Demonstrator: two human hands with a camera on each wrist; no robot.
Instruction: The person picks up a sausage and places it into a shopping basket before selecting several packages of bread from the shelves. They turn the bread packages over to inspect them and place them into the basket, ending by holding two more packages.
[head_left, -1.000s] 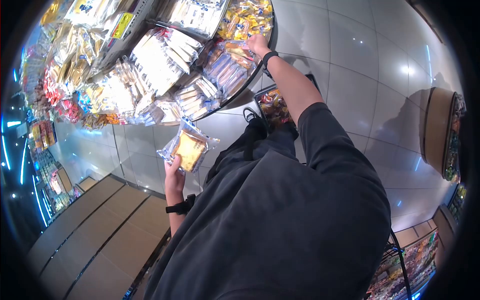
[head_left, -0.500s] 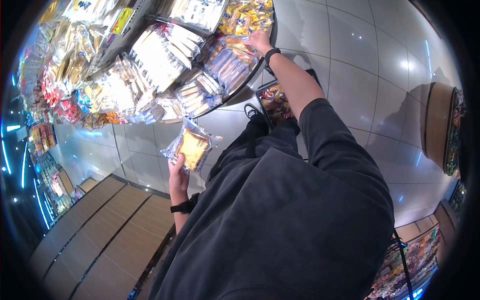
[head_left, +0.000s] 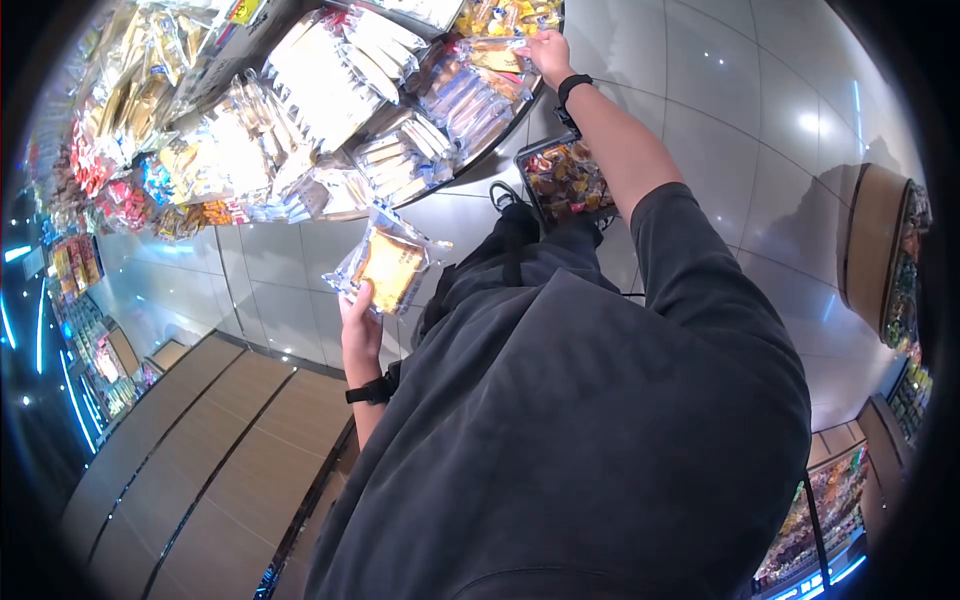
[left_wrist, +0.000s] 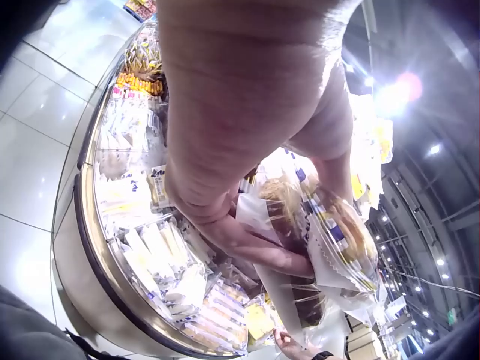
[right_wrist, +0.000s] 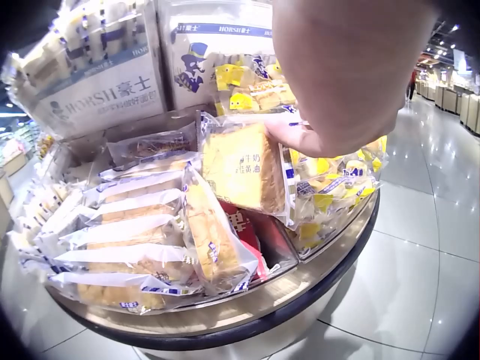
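My left hand (head_left: 360, 315) holds a clear-wrapped piece of sliced bread (head_left: 392, 265) in front of my body, its thumb lying over the wrapper. In the left wrist view, the wrapper (left_wrist: 341, 236) with blue marks shows beyond the fingers. Out at the display's edge, my right hand (head_left: 547, 55) pinches a wrapped bread slice (right_wrist: 236, 165) by its side. That slice has dark printing on its pale yellow face and leans above a row of similar wrapped bread (right_wrist: 127, 247). A red packet (right_wrist: 241, 229) shows below it, partly covered.
The round display stand (right_wrist: 187, 322) has a dark rim and dividers. Small yellow-marked bags (right_wrist: 330, 187) fill the compartment beside my right hand. A black basket of wrapped goods (head_left: 565, 180) stands by my feet. Wooden counters (head_left: 190, 440) lie at the left.
The head view has shifted, so the display sits higher and further right. My right hand stays at the same compartment, the pinched bread slice now showing more plainly. My left hand keeps its bread.
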